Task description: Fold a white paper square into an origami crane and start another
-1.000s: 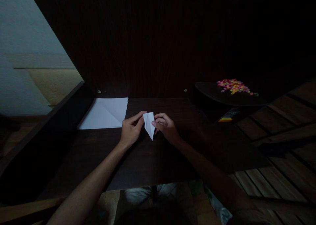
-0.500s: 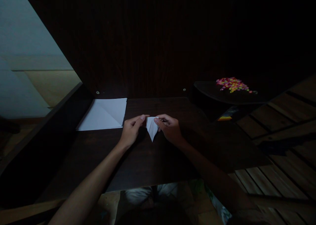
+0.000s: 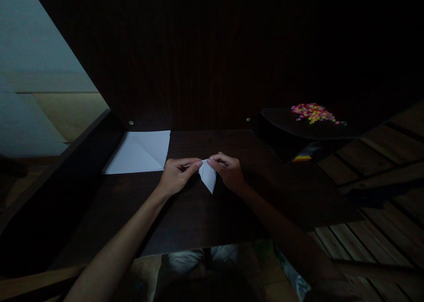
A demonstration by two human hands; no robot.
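Centrally in the head view, a folded white paper (image 3: 208, 179) sits between the two hands, its upper edge caught in both grips and its pointed end hanging below the fingertips toward the person. The left hand (image 3: 177, 174) has its grip closed on the upper left corner, thumb above and fingers behind; the right hand (image 3: 229, 171) pinches the upper right part, its thumb laid over the face of the paper and its other fingers curled behind. The paper is matte and kite-like, narrowing to a sharp tip, with layered folds along its sides. Beneath is a dark wood-grained counter (image 3: 198, 224), backed by a tall dark brown panel (image 3: 205, 59) with two pale round fittings near its foot. A stack of white paper sheets (image 3: 142, 151) lies just beyond the left hand, the top one marked by a diagonal crease, its left side near the raised side board (image 3: 79, 149). To the right, a curved shelf (image 3: 281, 120) with a rounded edge carries a heap of small pink, red and yellow pieces (image 3: 314, 112), well apart from the right hand. Counter surface stretches from the paper's tip to the straight front edge.
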